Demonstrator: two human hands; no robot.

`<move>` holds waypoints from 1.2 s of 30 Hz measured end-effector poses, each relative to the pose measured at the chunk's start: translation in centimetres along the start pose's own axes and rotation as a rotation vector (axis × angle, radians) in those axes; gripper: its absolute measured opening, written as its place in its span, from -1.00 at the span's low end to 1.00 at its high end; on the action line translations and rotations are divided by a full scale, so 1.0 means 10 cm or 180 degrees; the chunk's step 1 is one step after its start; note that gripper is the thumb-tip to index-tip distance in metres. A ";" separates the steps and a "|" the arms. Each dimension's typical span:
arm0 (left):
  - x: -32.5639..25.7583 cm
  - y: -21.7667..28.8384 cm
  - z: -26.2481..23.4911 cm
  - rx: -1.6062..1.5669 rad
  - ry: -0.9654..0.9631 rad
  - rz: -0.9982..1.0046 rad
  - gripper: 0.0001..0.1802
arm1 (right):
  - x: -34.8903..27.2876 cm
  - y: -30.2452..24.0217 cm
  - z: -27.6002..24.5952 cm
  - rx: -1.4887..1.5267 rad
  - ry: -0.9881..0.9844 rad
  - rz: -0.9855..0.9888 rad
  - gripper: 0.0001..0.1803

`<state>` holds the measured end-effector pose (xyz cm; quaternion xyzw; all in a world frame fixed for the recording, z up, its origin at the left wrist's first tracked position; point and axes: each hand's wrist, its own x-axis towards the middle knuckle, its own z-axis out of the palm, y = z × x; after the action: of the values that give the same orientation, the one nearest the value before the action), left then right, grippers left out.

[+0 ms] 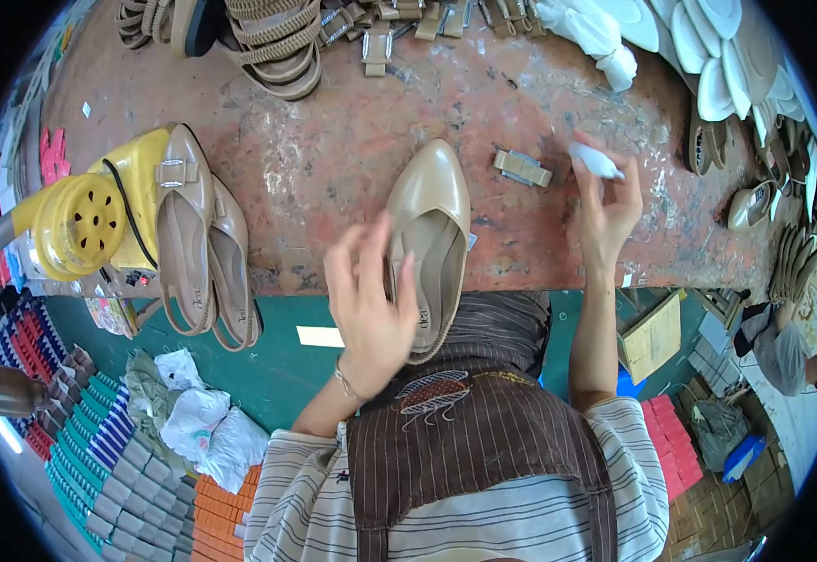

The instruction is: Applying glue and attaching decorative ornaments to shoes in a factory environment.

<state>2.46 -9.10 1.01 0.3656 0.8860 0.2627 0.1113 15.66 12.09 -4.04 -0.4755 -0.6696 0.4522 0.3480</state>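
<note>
A beige pointed-toe slingback shoe (432,183) lies on the worn reddish workbench, toe pointing away from me. Beside and partly over its left edge is my left hand (371,300), fingers apart and holding nothing; whether it touches the shoe I cannot tell. Raised to the right, my right hand (607,211) grips a small white squeeze bottle (596,161) between thumb and fingers. Between the bottle and the shoe rests a beige strap bow with a clear buckle-like band (522,169). At the left, a pair of similar shoes (184,178) leans against a yellow machine; one carries such a bow.
The yellow machine (80,225) with a round vent and hose stands at the bench's left. Strappy sandals (272,42) and loose bows (377,47) line the far edge. White insoles (713,56) and a white plastic bag (605,42) fill the far right. Stacked boxes (137,487) stand below left.
</note>
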 end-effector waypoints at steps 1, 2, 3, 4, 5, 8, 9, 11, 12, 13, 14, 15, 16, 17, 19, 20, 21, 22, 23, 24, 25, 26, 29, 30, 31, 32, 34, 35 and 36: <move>-0.10 0.06 -0.05 -0.0560 -0.0056 0.0068 -0.56 | -0.09 -0.08 -0.02 0.0080 -0.0279 -0.0179 -0.84; -0.18 0.12 -0.07 -0.1124 -0.0107 0.0135 -0.54 | -0.18 -0.16 -0.04 0.0162 -0.0555 -0.0358 -0.86; -0.24 0.17 -0.07 -0.2317 -0.0723 -0.0463 -0.50 | -0.25 -0.23 -0.05 -0.0268 -0.0885 -0.0745 -0.80; -0.23 0.24 -0.01 -0.3213 -0.0850 -0.1115 -0.47 | -0.30 -0.24 -0.02 -0.0349 -0.1157 -0.0919 -0.76; -0.19 0.29 0.07 -0.4103 -0.0958 -0.1779 -0.45 | -0.35 -0.24 0.02 -0.0428 -0.1426 -0.1097 -0.72; -0.05 0.23 0.39 -0.5653 -0.0201 -0.2383 -0.40 | -0.39 -0.36 0.14 -0.0704 -0.1665 -0.1296 -0.66; -0.04 0.21 0.49 -0.5655 -0.0195 -0.2398 -0.40 | -0.41 -0.36 0.17 -0.0707 -0.1677 -0.1289 -0.66; -0.02 0.19 0.66 -0.6163 -0.0109 -0.1761 -0.39 | -0.41 -0.36 0.20 -0.0810 -0.1607 -0.1405 -0.68; 0.04 0.19 0.70 -0.6178 -0.0098 -0.1636 -0.38 | -0.40 -0.36 0.20 -0.0818 -0.1614 -0.1405 -0.68; 0.05 0.19 0.71 -0.6185 -0.0092 -0.1643 -0.38 | -0.38 -0.37 0.20 -0.1015 -0.1613 -0.1446 -0.69; 0.05 0.18 0.72 -0.6213 -0.0137 -0.1563 -0.38 | -0.36 -0.38 0.20 -0.1212 -0.1612 -0.1488 -0.71; 0.05 0.18 0.72 -0.6237 -0.0180 -0.1490 -0.38 | -0.35 -0.40 0.20 -0.1216 -0.1628 -0.1484 -0.71; 0.05 0.17 0.73 -0.6240 -0.0167 -0.1505 -0.38 | -0.33 -0.42 0.20 -0.1271 -0.1663 -0.1518 -0.72; 0.04 0.16 0.73 -0.6211 -0.0215 -0.1498 -0.38 | -0.32 -0.43 0.20 -0.1323 -0.1700 -0.1553 -0.73; 0.07 0.17 0.71 -0.6188 -0.0259 -0.1489 -0.38 | -0.29 -0.46 0.21 -0.1404 -0.1750 -0.1581 -0.74; 0.08 0.20 0.69 -0.6194 -0.0209 -0.1579 -0.42 | -0.28 -0.47 0.21 -0.1481 -0.1790 -0.1608 -0.74; 0.09 0.22 0.68 -0.6203 -0.0163 -0.1670 -0.46 | -0.27 -0.48 0.22 -0.1485 -0.1797 -0.1609 -0.74; 0.09 0.21 0.68 -0.6207 -0.0157 -0.1674 -0.46 | -0.27 -0.49 0.23 -0.1525 -0.1807 -0.1620 -0.75; 0.09 0.21 0.68 -0.6199 -0.0169 -0.1665 -0.47 | -0.26 -0.50 0.24 -0.1564 -0.1816 -0.1631 -0.76; 0.09 0.21 0.68 -0.6190 -0.0185 -0.1656 -0.48 | -0.26 -0.50 0.25 -0.1567 -0.1821 -0.1629 -0.76; 0.08 0.20 0.69 -0.6193 -0.0184 -0.1661 -0.48 | -0.26 -0.51 0.25 -0.1601 -0.1839 -0.1642 -0.77; 0.08 0.20 0.70 -0.6196 -0.0185 -0.1647 -0.50 | -0.26 -0.51 0.26 -0.1635 -0.1856 -0.1654 -0.78; 0.07 0.19 0.71 -0.6179 -0.0163 -0.1653 -0.55 | -0.26 -0.52 0.27 -0.1682 -0.1899 -0.1714 -0.79; 0.07 0.19 0.71 -0.6160 -0.0148 -0.1668 -0.57 | -0.25 -0.53 0.27 -0.1683 -0.1903 -0.1715 -0.79; 0.06 0.18 0.72 -0.6161 -0.0146 -0.1669 -0.57 | -0.25 -0.54 0.28 -0.1720 -0.1908 -0.1707 -0.79; 0.05 0.16 0.75 -0.6190 -0.0188 -0.1623 -0.57 | -0.25 -0.55 0.28 -0.1757 -0.1912 -0.1700 -0.79; 0.05 0.15 0.75 -0.6221 -0.0226 -0.1578 -0.58 | -0.25 -0.55 0.28 -0.1772 -0.1910 -0.1687 -0.79; 0.05 0.17 0.74 -0.6205 -0.0203 -0.1637 -0.58 | -0.25 -0.56 0.29 -0.1785 -0.1904 -0.1673 -0.79; 0.06 0.18 0.73 -0.6190 -0.0183 -0.1696 -0.58 | -0.25 -0.57 0.29 -0.1790 -0.1904 -0.1672 -0.79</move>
<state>5.94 -4.86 -4.10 -0.0876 0.3371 0.8289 0.4377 12.04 8.13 0.19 -0.2152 -0.9338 0.2675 0.1007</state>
